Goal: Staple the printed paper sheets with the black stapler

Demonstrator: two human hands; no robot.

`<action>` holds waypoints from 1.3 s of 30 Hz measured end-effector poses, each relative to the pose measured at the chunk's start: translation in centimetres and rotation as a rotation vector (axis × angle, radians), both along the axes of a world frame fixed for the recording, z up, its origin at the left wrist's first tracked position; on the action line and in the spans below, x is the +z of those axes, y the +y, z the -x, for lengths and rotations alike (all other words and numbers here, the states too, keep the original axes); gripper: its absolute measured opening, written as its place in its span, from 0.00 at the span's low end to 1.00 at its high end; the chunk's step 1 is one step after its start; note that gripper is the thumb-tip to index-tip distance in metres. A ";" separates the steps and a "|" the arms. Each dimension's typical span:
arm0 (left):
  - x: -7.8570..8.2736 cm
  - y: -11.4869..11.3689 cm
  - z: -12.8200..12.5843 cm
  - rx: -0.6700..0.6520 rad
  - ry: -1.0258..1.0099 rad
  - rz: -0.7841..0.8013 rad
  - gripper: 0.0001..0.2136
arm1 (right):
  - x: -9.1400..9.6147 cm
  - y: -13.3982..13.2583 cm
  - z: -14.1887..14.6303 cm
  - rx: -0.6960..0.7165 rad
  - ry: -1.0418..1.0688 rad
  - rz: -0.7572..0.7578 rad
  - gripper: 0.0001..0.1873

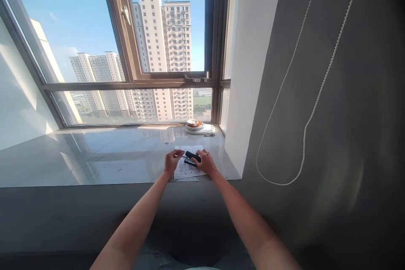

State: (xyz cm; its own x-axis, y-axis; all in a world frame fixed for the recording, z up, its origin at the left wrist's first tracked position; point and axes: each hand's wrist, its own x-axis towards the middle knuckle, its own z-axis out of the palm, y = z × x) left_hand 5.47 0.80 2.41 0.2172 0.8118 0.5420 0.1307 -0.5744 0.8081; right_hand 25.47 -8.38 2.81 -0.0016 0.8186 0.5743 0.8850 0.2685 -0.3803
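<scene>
A black stapler [192,156] lies over printed sheets of paper [186,172] on the windowsill, its top raised from its base. My right hand [206,163] is wrapped round the stapler's right end. My left hand [173,161] is beside the stapler's left end, thumb and fingers pinched together. Something small and thin shows at those fingertips, too small to name for sure.
The glossy windowsill [107,152] runs left along the window [167,105]. A stack of small plates [199,128] stands at the back right, near the frame. Tiny dark bits [166,143] lie behind my left hand. A beaded blind cord [304,143] hangs at right.
</scene>
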 end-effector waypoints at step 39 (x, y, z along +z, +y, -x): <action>-1.0 13.9 2.0 0.471 1.013 -0.108 0.23 | -2.3 7.5 -9.1 -0.587 0.127 0.318 0.19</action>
